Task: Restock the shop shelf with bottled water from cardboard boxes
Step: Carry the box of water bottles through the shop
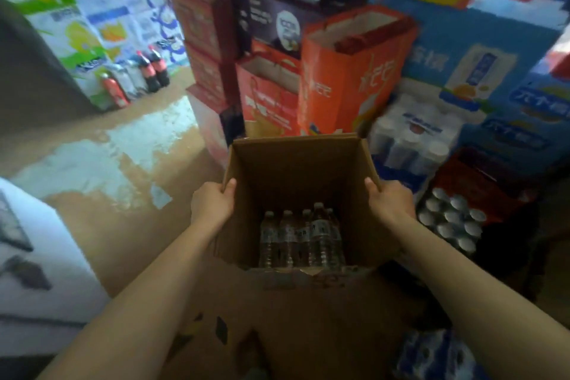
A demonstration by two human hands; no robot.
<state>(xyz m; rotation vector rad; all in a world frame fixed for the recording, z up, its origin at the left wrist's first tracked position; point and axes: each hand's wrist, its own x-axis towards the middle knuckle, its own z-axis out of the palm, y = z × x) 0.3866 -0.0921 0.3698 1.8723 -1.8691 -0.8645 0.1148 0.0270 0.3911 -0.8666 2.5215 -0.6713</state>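
A person's left hand (212,205) and right hand (390,202) are gripping opposite walls of an open cardboard box (296,170), fingers curled over its rims, with water bottles (300,239) standing inside, below and between the fingers.

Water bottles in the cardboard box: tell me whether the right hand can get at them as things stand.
Probably yes. The cardboard box is open on top and nothing covers the water bottles. But the right hand grips the box's right wall and must let go first, then reach deep inside.
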